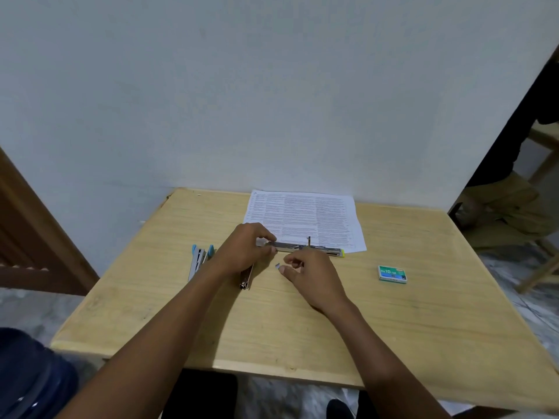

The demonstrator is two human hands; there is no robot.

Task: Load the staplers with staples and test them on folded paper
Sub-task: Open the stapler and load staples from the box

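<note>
Right hand [308,275] pinches a small staple strip [277,266].
Left hand [245,246] pinches the silver end of the opened stapler [305,248], yellow-green at its tip. Pale wooden table [272,328], white wall [272,86] behind.

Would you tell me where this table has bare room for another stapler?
Bare: the near edge of the table, the far left corner behind the blue stapler, and right of the staple box. Crowded: mid-table, around the open stapler and paper.

Matt pale wood table [302,328]; shiny metal stapler [302,247]; printed paper sheet [305,216]; glossy green box [392,274].
</note>
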